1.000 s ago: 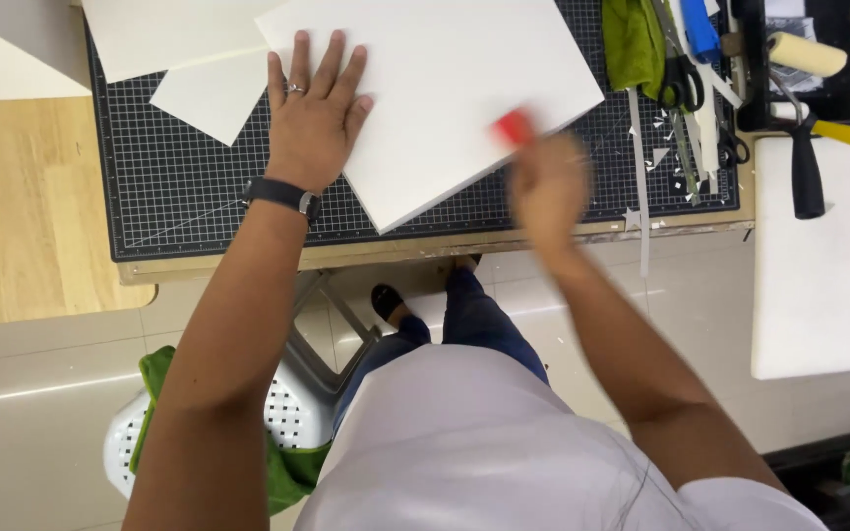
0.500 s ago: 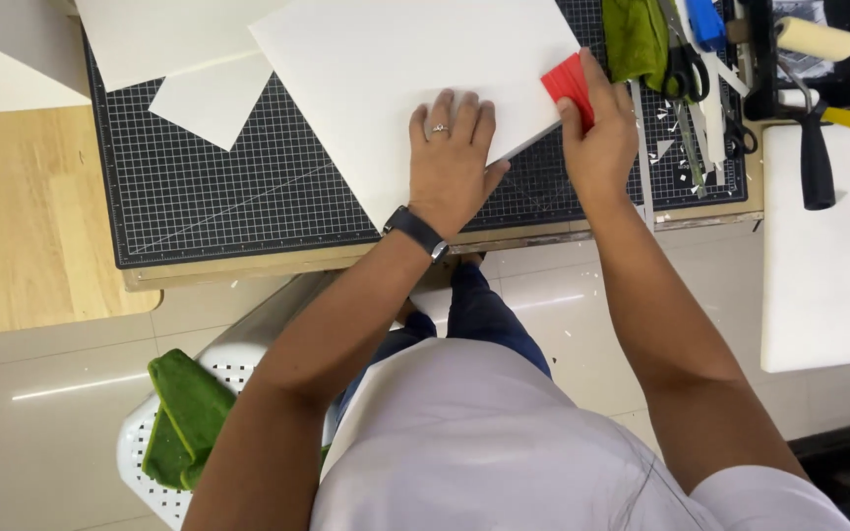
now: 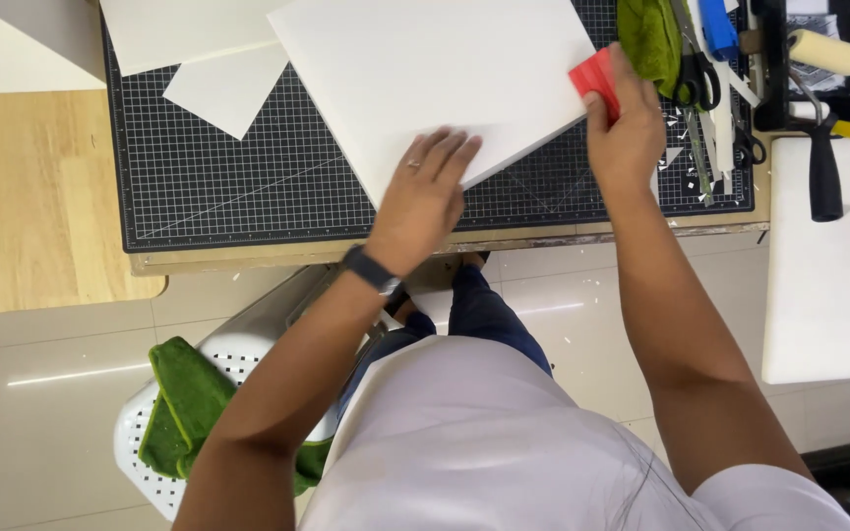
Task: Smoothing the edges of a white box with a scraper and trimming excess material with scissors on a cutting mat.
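While left hand (image 3: 423, 197) lies flat on white board (image 3: 435, 84), right hand (image 3: 627, 133) grip clamped on red scraper (image 3: 597, 81)

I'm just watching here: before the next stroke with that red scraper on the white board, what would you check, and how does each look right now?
1. Left hand flat on the white board, pinning it: ok.
2. Right hand gripping the red scraper at the board's right edge: ok.
3. Board lying fully on the cutting mat: ok.
4. Scissors clear of the scraper: not ok, very close beside the hand.
5. Scraper's edge flat against the board: cannot tell.
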